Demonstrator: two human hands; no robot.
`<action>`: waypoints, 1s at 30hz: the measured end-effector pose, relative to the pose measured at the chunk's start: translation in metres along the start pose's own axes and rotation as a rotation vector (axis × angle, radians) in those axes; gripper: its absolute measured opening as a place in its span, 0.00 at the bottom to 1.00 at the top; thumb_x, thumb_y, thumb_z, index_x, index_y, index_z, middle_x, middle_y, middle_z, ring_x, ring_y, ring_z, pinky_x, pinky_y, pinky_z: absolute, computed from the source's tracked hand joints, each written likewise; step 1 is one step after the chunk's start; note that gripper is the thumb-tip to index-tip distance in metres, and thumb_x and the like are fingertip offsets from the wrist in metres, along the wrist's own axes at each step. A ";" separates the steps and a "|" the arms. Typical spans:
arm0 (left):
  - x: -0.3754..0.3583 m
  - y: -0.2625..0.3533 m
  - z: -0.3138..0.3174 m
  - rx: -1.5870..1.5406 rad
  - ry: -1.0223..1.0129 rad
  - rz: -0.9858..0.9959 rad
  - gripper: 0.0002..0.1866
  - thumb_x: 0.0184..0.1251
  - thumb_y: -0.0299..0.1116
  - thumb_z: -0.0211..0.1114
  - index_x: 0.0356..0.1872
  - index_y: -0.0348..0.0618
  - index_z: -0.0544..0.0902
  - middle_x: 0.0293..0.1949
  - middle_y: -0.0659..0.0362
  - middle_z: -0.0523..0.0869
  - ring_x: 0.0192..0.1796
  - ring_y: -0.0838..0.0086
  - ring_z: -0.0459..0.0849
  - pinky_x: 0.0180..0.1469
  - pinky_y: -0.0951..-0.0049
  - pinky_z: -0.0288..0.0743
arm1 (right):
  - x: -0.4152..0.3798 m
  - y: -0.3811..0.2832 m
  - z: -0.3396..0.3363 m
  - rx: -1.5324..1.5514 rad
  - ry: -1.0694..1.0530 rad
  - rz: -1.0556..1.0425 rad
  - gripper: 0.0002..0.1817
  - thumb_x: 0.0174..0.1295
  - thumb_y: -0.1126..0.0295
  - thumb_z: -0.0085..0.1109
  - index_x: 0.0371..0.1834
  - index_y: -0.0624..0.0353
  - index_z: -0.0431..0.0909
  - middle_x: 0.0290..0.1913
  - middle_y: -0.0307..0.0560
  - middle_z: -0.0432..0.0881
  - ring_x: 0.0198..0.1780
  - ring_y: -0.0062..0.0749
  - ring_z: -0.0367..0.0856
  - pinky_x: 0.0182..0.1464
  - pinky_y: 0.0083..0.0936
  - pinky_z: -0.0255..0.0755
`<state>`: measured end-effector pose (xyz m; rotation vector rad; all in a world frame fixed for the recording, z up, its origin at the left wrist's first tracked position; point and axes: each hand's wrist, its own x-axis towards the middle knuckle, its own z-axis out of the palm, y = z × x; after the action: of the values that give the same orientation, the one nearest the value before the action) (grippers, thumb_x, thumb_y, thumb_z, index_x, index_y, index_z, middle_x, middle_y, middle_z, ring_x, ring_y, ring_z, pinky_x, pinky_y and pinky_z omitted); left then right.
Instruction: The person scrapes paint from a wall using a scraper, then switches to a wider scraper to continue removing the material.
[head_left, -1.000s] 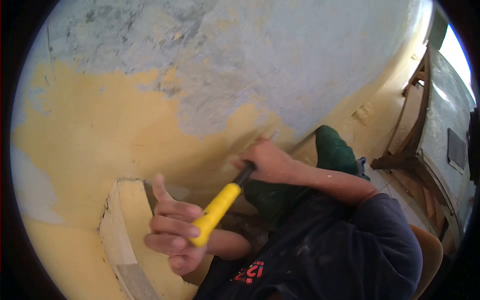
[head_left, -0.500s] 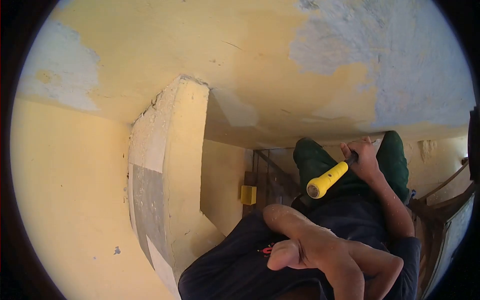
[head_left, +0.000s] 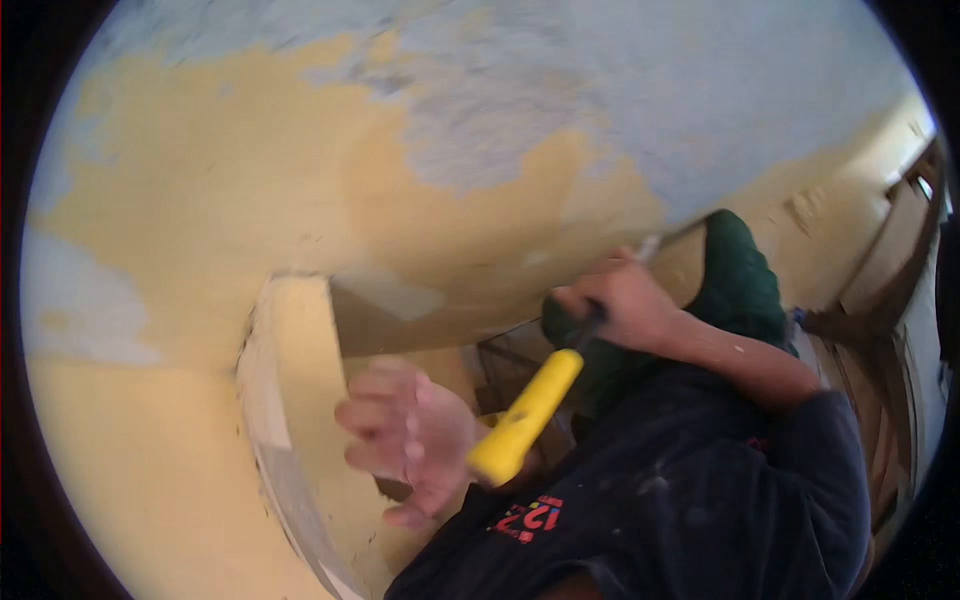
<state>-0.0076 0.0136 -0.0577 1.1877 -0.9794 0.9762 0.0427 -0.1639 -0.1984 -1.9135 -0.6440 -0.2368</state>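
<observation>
My right hand (head_left: 630,305) is wrapped around the dark neck of a scraper with a yellow handle (head_left: 530,415). The handle's thick end points down and left, towards my chest. A pale, blurred bit beyond my fist looks like its blade, mostly hidden. Palm showing and fingers apart, my left hand (head_left: 410,435) is held up beside the handle's end, somewhat blurred. It holds nothing. Above both hands spreads a wall surface (head_left: 300,170) of yellow paint with bare grey patches.
A yellow-faced masonry pillar or ledge (head_left: 295,330) with chipped edges juts out at the left. My knees in green trousers (head_left: 740,270) are close to the wall. Brown wooden pieces (head_left: 880,270) stand at the right. A yellow box is partly hidden behind my left hand.
My left hand has swung from close under the camera to the left, its palm now showing. My right hand and the scraper have moved left in view. The camera has turned, showing more grey wall.
</observation>
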 end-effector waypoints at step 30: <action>-0.001 -0.003 0.031 -0.093 -0.131 0.037 0.21 0.75 0.45 0.47 0.19 0.51 0.63 0.10 0.68 0.62 0.08 0.83 0.58 0.17 0.78 0.56 | 0.076 -0.027 0.019 -0.036 0.208 -0.168 0.17 0.66 0.64 0.59 0.17 0.53 0.75 0.18 0.44 0.76 0.29 0.42 0.77 0.47 0.34 0.62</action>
<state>-0.0079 -0.0174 -0.0565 1.1705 -1.1422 0.8814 0.0896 -0.1133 -0.1513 -1.8400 -0.6630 -0.5502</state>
